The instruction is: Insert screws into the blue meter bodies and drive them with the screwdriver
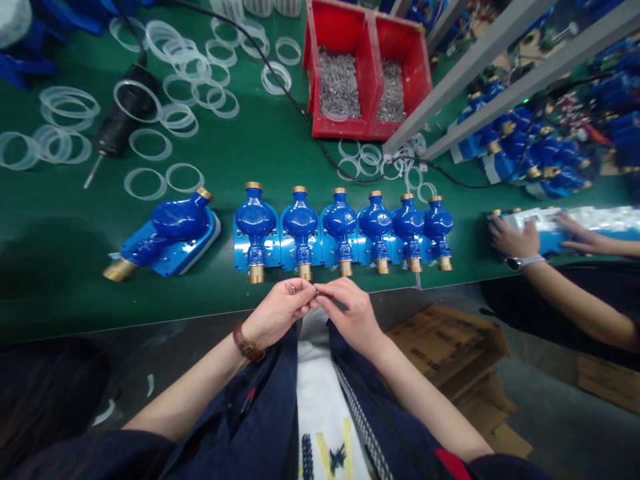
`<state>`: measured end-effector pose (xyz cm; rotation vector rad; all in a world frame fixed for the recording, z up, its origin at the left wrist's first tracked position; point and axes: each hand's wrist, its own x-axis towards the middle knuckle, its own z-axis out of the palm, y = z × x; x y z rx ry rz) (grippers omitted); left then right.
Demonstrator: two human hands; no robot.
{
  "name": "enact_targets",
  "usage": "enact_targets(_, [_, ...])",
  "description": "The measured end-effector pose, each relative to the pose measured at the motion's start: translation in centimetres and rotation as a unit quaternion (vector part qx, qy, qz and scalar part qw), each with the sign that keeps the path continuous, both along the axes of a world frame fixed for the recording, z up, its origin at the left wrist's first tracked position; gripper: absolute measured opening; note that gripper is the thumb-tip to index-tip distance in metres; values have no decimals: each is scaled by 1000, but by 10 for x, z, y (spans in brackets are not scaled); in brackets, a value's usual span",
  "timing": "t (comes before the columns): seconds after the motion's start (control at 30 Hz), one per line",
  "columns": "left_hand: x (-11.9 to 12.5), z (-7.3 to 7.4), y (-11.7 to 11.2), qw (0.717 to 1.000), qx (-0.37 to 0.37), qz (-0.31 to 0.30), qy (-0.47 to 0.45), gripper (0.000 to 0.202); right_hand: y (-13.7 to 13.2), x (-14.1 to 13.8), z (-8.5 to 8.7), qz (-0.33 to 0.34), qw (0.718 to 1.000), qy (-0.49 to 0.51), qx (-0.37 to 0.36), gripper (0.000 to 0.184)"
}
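My left hand (281,305) and my right hand (353,312) meet at the table's front edge, fingertips pinched together. Between them is something small and dark, too small to name. Just beyond my hands stands a row of several blue water meters with brass ends, among them one meter (300,223) right above my left fingers and another meter (341,223) to its right. Farther left, a separate blue meter (177,223) lies at an angle on its light-blue base.
A black electric screwdriver (123,117) lies at the left among translucent rings (150,145). Red bins (345,130) hold small metal screws. Grey metal bars (470,73) slant across the right. A co-worker's hands (517,237) rest on parts at the right; cardboard boxes (445,340) lie below.
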<state>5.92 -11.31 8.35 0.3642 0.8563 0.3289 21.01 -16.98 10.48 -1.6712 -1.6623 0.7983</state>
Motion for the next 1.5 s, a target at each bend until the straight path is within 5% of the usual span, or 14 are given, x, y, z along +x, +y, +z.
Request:
enact_targets(0.2, [-5,-1,-3,997,62,-11,36,30,1,-11,1,-5,999,-32,16,12])
enact_targets(0.37, [-11,-4,0,997,22,70,39,29,19,4,-12,-119,981,-147,49,14])
enact_targets(0.57, [-20,-7,0,994,-19,104,20,26,30,18,-57,-47,923,-380,26,12])
enact_targets(0.67, [-21,-6,-1,995,-20,96,8,26,30,16,-59,-13,913,-407,13,13])
enact_targets(0.8, [-20,-4,-1,998,-18,61,15,28,28,7,-35,-38,942,-332,17,19])
enact_targets(0.9, [-20,-3,-1,999,2,40,18,30,23,-7,-12,3,992,-123,4,18])
enact_targets(0.97, [-20,-3,-1,999,20,24,22,32,19,-16,0,38,999,-3,-26,13])
enact_targets(1.07, [-22,-4,-2,999,37,-7,23,34,16,-23,7,49,998,25,-30,7])
enact_targets(1.27, [-27,-7,-4,999,17,25,24,26,24,0,-28,-120,974,-190,40,15])
enact_targets(1.4, [-33,-10,-3,997,-35,64,10,25,30,13,-57,-87,935,-342,34,18])
enact_targets(1.5, [-38,-12,-2,994,-56,92,0,21,29,14,-61,-69,924,-374,37,19])
